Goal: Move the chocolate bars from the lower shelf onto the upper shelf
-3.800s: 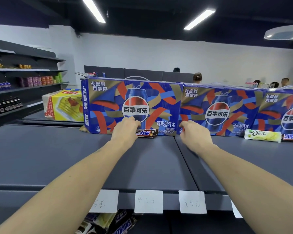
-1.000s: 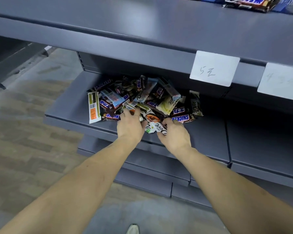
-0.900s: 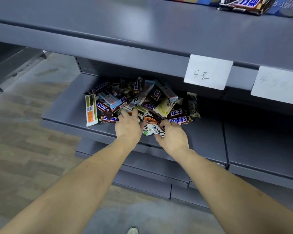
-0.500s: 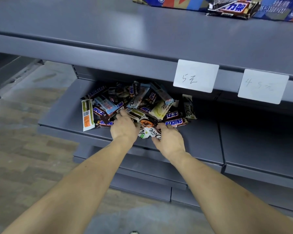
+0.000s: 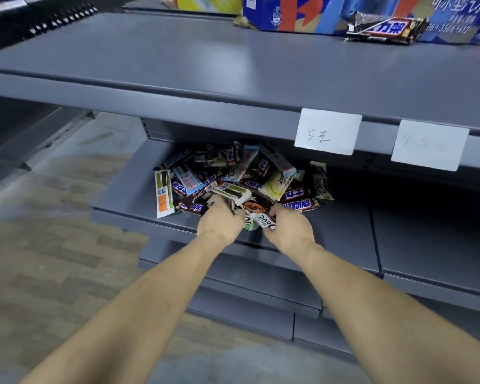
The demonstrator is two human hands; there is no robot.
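Note:
A heap of chocolate bars (image 5: 241, 181) in mixed wrappers lies on the grey lower shelf (image 5: 122, 195). My left hand (image 5: 221, 220) is at the heap's front edge, its fingers curled round a dark bar there. Beside it, my right hand (image 5: 287, 225) grips a white Dove bar (image 5: 259, 220) with an orange-brown one just behind it. On the grey upper shelf (image 5: 205, 59) one dark Snickers bar (image 5: 385, 29) lies at the far right, against the cartons.
Blue Pepsi cartons (image 5: 330, 12) and a yellow box (image 5: 205, 2) stand along the back of the upper shelf. White price tags (image 5: 327, 131) hang on its front edge. More grey shelves sit below, and a wood-pattern floor (image 5: 39, 245) lies to the left.
Earlier both hands were up at the cartons on the upper shelf. Since then they came down to the heap; over the last second they closed on bars at its front.

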